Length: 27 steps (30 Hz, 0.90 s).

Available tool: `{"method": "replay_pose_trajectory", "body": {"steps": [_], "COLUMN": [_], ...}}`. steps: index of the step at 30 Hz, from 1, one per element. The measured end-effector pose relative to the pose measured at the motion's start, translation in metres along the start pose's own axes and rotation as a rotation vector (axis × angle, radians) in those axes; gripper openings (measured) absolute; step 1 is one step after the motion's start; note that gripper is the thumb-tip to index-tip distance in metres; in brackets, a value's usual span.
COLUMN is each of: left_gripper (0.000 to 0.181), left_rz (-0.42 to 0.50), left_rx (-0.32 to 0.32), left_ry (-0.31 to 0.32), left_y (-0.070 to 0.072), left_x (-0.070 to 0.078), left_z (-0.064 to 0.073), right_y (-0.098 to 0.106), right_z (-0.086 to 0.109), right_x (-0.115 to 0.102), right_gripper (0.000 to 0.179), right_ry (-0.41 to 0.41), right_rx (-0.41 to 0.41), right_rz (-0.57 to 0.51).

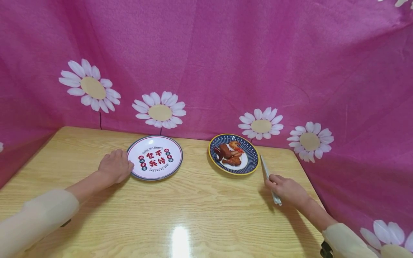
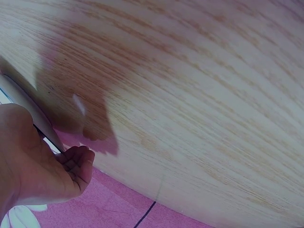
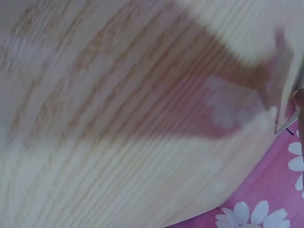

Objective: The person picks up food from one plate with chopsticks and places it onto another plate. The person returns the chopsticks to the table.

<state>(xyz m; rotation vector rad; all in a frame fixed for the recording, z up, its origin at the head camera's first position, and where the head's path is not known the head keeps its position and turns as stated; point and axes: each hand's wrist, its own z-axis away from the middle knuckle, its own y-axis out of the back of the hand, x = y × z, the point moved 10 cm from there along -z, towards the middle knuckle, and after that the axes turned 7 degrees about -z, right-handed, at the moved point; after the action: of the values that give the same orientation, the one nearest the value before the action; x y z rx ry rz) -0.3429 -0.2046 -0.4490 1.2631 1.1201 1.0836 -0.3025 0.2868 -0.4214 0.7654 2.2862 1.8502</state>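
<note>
A round white plate with a dark rim and red Chinese characters lies left of centre. My left hand holds its left edge; in the left wrist view the thumb side lies over the plate and the fingers curl at its rim. Farther right, a blue patterned plate with a yellow rim bears several pieces of browned chicken. Beside this plate, my right hand grips a pair of pale chopsticks, their tips toward the plate's right edge. Only a sliver of that hand shows in the right wrist view.
Both plates stand near the back of a light wooden table. A pink cloth with white daisies hangs behind it and along its sides. The table's right edge runs close to the right forearm.
</note>
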Motion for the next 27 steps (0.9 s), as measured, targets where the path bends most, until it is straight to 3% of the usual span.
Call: {"method": "replay_pose_trajectory", "body": {"steps": [4,14,19,23,27], "left_gripper": [0.040,0.042,0.043,0.042,0.042], "left_rz": [-0.006,-0.017,-0.022,-0.017,-0.010], "left_rx": [0.004,0.003,0.002,0.002,-0.001], "left_ry": [0.000,0.001,-0.001,0.001,0.004], "left_y": [0.000,-0.002,-0.002,-0.002,-0.002], "left_x": [0.000,0.000,0.000,0.000,-0.001], "left_z": [-0.001,-0.001,-0.001,-0.001,-0.001], "right_y": [-0.008,-0.021,-0.024,-0.024,-0.026], "right_z": [0.002,0.008,0.011,0.012,0.012], "right_x": [-0.003,-0.005,-0.002,-0.003,-0.007], "right_gripper": [0.040,0.037,0.020,0.047,0.054], "right_ry": [0.047,0.076,0.073,0.089,0.114], "right_rx": [-0.034,-0.078,-0.092,-0.072,-0.067], "right_rz": [-0.003,0.007,-0.020,-0.001,0.032]}}
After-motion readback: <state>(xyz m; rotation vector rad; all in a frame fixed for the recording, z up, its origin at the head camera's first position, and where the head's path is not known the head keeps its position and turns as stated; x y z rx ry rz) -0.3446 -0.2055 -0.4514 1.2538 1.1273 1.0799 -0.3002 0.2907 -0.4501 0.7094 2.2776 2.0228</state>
